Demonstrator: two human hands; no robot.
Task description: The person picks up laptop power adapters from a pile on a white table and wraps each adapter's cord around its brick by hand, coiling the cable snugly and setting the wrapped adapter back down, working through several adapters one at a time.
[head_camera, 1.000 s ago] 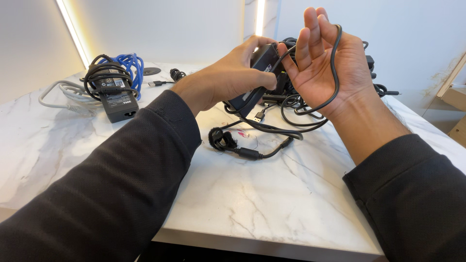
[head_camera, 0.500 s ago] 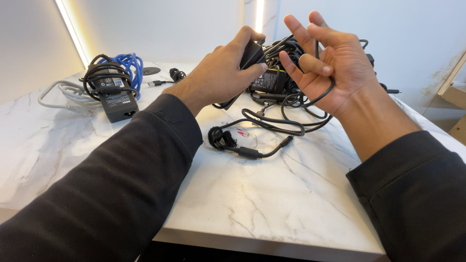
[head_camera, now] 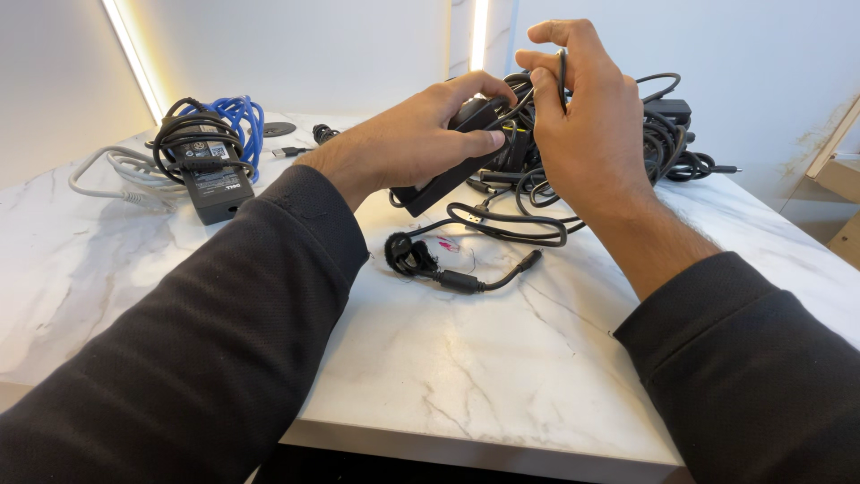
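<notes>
My left hand (head_camera: 421, 134) covers most of the black power adapter (head_camera: 445, 176). My right hand (head_camera: 582, 116) hides much of the far cable tangle (head_camera: 667, 134). The wooden frame (head_camera: 838, 161) runs off the right edge.

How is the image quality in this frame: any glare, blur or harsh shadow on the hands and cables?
Head view: two bright light strips on the wall blow out to white; soft, even light on the marble table; left hand, right hand and black power brick are sharp, with no motion blur; shadows are faint.
</notes>
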